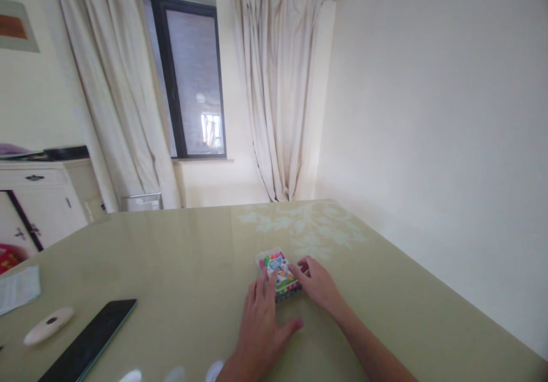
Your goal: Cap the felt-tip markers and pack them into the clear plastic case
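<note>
Pale green and glossy, the table top (180, 256) carries a faint white leaf pattern toward its far right corner, and on it, just short of that pattern, lies a small flat pack of many-coloured felt pens (278, 274) in a clear wrapper. The pack's front shows a bright cartoon print in blue, red and green; whatever writing it bears is too small and blurred to read.

The left hand (261, 322) lies palm down on the table with its fingers spread and stretched forward, the fingertips resting on the near left edge of the pack and the thumb splayed out to the right on the bare surface. The right hand (315, 285) comes in from the right, fingers loosely curled, its fingertips touching the pack's right edge; neither hand has closed around it, and the pack sits flat between them.

Well apart to the left, near the table's front edge, lie a black slab-like phone or tablet (88, 342), face up with a dark screen, a cream oval object (48, 325) just beside it, and a folded white cloth or paper (19, 288)
</note>
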A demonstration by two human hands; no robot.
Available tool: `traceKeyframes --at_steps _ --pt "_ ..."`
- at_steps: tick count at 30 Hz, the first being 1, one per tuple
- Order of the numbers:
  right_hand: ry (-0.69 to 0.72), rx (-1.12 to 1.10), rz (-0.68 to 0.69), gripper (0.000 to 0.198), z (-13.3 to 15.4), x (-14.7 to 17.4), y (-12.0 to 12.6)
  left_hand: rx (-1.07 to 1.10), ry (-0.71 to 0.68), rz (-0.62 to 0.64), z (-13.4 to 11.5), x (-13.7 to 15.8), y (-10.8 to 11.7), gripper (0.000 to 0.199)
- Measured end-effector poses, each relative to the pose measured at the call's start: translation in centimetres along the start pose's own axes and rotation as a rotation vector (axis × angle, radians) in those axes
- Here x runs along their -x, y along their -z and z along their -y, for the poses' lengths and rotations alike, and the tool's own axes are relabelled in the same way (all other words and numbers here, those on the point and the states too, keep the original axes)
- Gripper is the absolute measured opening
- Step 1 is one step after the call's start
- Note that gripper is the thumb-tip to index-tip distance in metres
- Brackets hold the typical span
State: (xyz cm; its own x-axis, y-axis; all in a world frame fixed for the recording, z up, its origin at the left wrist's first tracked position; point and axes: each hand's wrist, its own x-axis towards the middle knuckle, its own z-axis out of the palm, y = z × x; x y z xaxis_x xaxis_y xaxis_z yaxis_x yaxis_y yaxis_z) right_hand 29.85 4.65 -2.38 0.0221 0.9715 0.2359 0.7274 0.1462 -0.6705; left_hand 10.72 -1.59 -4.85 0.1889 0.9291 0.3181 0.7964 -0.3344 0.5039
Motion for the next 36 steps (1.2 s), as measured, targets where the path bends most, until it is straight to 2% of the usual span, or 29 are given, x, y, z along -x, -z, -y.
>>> traceKeyframes --at_steps 3,6,10,13,19,22,26,28,31,36 --pt "0.049 -0.153 0.03 0.033 1.0 0.7 -1.0 -0.125 0.079 -0.059 0.4 0.0 -0.1 0.1" --pt "0.126 -0.288 0.118 0.031 1.9 1.3 -1.5 -0.187 0.101 -0.117 0.7 -0.2 -0.2 0.08" --pt "0.226 -0.378 0.215 0.031 2.8 1.9 -1.5 -0.191 0.053 -0.193 1.1 -0.8 0.2 0.055" --pt "0.282 -0.375 0.186 0.033 2.9 1.8 -1.1 -0.057 0.025 -0.225 1.2 -1.3 1.3 0.051" --pt "0.565 -0.276 0.063 0.035 2.1 1.6 -0.1 0.441 -0.036 -0.166 0.9 -1.6 3.3 0.039" --pt "0.689 -0.16 -0.031 0.03 2.1 1.5 0.3 0.523 -0.08 -0.156 0.5 -1.5 3.1 0.037" --pt "0.806 -0.081 -0.048 0.03 2.1 1.4 0.6 0.557 -0.076 -0.09 0.1 -1.7 3.2 0.036" --pt "0.798 -0.093 -0.044 0.029 2.3 1.5 0.8 0.577 -0.082 -0.047 0.0 -1.8 3.5 0.036" --pt "0.705 -0.132 -0.034 0.023 2.8 1.7 0.8 0.596 -0.112 0.0 -0.2 -1.8 3.8 0.036" --pt "0.581 -0.208 -0.04 0.027 3.1 1.6 1.4 0.645 -0.087 0.013 -0.6 -1.7 4.1 0.037"
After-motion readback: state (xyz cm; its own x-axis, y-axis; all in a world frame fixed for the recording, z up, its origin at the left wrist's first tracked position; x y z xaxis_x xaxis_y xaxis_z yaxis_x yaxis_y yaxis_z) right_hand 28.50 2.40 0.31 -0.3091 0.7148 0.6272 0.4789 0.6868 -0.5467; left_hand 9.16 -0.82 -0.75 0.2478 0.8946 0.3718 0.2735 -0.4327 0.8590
